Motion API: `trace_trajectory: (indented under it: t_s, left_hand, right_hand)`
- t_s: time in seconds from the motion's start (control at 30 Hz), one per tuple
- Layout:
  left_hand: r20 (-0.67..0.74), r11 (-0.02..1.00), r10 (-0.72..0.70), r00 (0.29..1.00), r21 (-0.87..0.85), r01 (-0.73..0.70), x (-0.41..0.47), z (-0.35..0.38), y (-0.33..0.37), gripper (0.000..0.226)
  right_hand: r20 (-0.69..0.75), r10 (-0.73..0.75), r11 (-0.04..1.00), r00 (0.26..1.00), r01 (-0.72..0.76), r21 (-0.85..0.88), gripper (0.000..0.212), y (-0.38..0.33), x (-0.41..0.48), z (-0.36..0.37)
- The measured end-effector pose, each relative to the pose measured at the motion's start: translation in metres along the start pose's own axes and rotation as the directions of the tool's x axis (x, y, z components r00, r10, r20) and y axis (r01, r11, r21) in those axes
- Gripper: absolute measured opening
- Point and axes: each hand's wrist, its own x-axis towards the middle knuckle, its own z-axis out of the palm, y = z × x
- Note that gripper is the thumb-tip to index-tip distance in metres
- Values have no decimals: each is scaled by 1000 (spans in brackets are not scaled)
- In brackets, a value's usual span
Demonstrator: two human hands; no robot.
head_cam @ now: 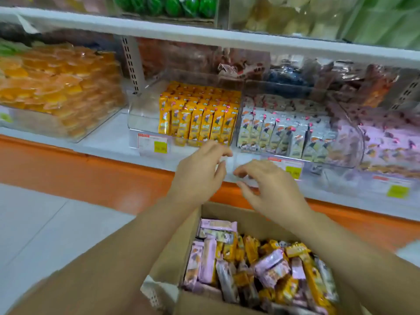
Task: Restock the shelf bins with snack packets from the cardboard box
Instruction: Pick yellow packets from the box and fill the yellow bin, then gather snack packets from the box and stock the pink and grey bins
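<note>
We record the left hand (200,171) and the right hand (270,189) side by side, not touching, at the shelf's (106,138) front edge. Both have loosely curled fingers and hold nothing. Just behind them, a clear bin (142,111) has yellow packets (200,119) filling its right side. The cardboard box (245,215), nearer us, contains mixed snack packets (268,267).
</note>
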Motion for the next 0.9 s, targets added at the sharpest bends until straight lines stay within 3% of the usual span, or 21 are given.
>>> trace_trajectory:
  t_s: [0.17, 0.27, 0.37, 0.5, 0.57, 0.73, 0.83, 0.9]
  left_hand:
    - [155, 992, -125, 980, 4, 126, -49, 65, 27, 24]
    - [313, 968, -244, 918, 18, 251, -74, 103, 28, 26]
    - [537, 954, -297, 790, 128, 272, -94, 138, 20, 30]
    - [800, 950, -288, 526, 170, 262, -120, 172, 10, 38]
    - [864, 959, -269, 426, 198, 204, -132, 183, 10, 41]
    - [886, 967, -253, 389, 237, 88, -139, 196, 12, 46]
    - [921, 963, -251, 297, 205, 175, -133, 196, 16, 45]
    - [921, 950, -267, 283, 203, 236, -130, 197, 17, 44]
  right_hand:
    - [150, 189, 981, 971, -193, 16, 18, 33, -96, 16]
    - [299, 340, 935, 892, -354, -7, 23, 58, -141, 31]
    - [448, 440, 875, 778, -483, -21, 33, 84, -178, 44]
    - [647, 497, 800, 578, -594, -83, 47, 109, -216, 64]
    - [702, 490, 796, 517, -594, -118, 53, 112, -224, 72]
    - [752, 374, 860, 543, -506, -62, 60, 106, -218, 95]
    - [746, 387, 860, 542, -503, -81, 68, 107, -212, 110]
    - [732, 402, 879, 550, -455, -140, 75, 113, -208, 118]
